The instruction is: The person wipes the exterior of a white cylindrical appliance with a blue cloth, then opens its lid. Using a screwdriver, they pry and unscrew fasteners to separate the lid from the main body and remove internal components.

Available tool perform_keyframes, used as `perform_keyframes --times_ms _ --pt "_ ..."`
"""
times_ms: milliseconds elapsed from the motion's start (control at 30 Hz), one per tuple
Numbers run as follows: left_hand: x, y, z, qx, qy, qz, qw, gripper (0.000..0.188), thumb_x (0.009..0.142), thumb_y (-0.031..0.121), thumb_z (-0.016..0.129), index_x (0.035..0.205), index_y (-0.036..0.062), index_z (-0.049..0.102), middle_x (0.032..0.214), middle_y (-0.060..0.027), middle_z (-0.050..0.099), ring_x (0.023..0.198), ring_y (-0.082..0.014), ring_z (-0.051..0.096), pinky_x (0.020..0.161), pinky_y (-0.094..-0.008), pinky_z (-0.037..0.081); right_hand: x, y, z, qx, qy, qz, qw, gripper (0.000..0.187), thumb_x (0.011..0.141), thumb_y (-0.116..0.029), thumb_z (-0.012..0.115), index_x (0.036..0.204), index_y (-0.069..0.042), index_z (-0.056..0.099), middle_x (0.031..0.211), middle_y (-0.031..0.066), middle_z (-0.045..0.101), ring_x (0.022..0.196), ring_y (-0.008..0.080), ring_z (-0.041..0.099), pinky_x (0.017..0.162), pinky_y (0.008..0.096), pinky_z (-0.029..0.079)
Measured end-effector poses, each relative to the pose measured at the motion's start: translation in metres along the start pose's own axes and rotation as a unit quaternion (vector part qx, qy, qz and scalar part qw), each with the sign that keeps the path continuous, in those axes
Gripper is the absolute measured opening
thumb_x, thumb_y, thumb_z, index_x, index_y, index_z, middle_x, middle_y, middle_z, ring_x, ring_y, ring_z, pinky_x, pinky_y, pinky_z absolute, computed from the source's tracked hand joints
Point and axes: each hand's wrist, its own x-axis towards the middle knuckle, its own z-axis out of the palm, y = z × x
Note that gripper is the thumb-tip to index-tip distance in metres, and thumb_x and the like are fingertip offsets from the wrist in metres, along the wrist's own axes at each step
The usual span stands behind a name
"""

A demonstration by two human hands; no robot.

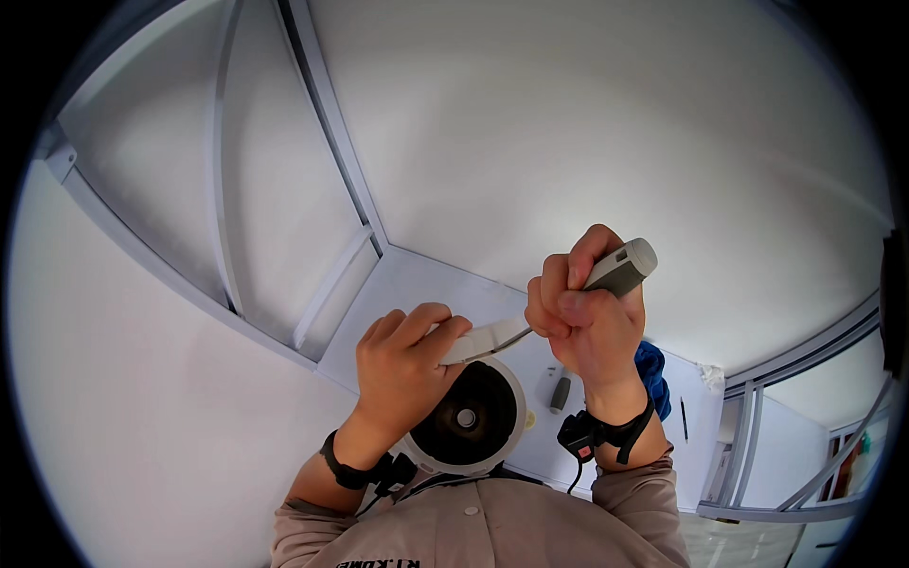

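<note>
My left hand (402, 374) is closed around a white curved plastic part (488, 341), held tilted above the table. My right hand (597, 331) grips a screwdriver (625, 267) by its thick grey handle, the butt pointing up to the right. The thin shaft runs down left to the edge of the white part; exactly where its tip sits I cannot tell. Below both hands, close to my body, stands a round white appliance body (520, 417) with a dark inside and a small round metal piece at its centre. My left hand hides part of its rim.
A second grey-handled screwdriver (561, 394) lies right of the appliance, near a small yellowish disc (530, 419). Blue cloth (653, 381) is bunched behind my right wrist. A dark pen (684, 419) and crumpled white tissue (711, 376) lie farther right. Walls (587, 123) rise behind the table.
</note>
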Motion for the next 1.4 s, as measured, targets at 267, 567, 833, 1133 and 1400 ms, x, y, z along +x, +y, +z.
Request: perform_keyframes --times_ms 267,567,833,1133,1400 --pt "0.001 0.003 -0.003 -0.007 -0.008 -0.004 1.000 0.036 0.061 0.018 0.093 0.094 0.0150 0.078 0.095 0.0030 0.068 0.067 -0.0222 0.060 0.060 -0.0355 0.050 0.011 -0.002 0.002 0.005 0.001 0.043 0.999 0.022 0.074 0.003 0.045 0.091 -0.012 0.043 0.060 0.0045 0.039 0.050 0.0128 0.029 0.045 0.0302 0.022" --pt "0.005 -0.004 0.000 0.034 0.045 0.091 0.994 0.033 0.060 0.013 0.087 0.092 0.0186 0.078 0.102 0.0040 0.069 0.084 -0.0227 0.065 0.072 -0.0392 0.053 0.004 0.005 -0.003 0.076 0.029 0.038 0.996 0.020 0.076 0.008 0.047 0.092 -0.005 0.046 0.063 0.0072 0.045 0.053 0.0145 0.040 0.049 0.0312 0.030" --pt "-0.002 -0.009 0.000 0.032 0.081 0.179 0.980 0.017 0.070 0.016 0.078 0.085 0.0219 0.074 0.104 0.0054 0.070 0.094 -0.0189 0.070 0.082 -0.0361 0.054 0.004 0.001 0.007 0.060 0.023 0.024 0.998 0.020 0.078 0.008 0.047 0.092 -0.005 0.047 0.064 0.0074 0.049 0.055 0.0125 0.040 0.050 0.0308 0.031" --pt "-0.003 -0.005 -0.001 0.021 0.097 0.173 0.980 0.022 0.066 0.009 0.084 0.085 0.0188 0.078 0.096 0.0058 0.074 0.086 -0.0213 0.071 0.067 -0.0346 0.059 -0.006 0.003 0.014 0.010 0.004 -0.027 1.000 0.021 0.081 0.010 0.049 0.096 -0.005 0.045 0.069 0.0077 0.055 0.061 0.0104 0.044 0.055 0.0286 0.036" --pt "-0.008 -0.010 -0.002 0.010 0.095 0.193 0.976 0.026 0.069 0.010 0.082 0.093 0.0184 0.079 0.094 0.0055 0.075 0.086 -0.0188 0.070 0.068 -0.0306 0.059 -0.046 0.032 0.007 -0.055 -0.082 -0.236 0.967 0.026 0.087 0.010 0.062 0.105 -0.002 0.049 0.075 0.0092 0.058 0.064 0.0144 0.054 0.055 0.0286 0.042"
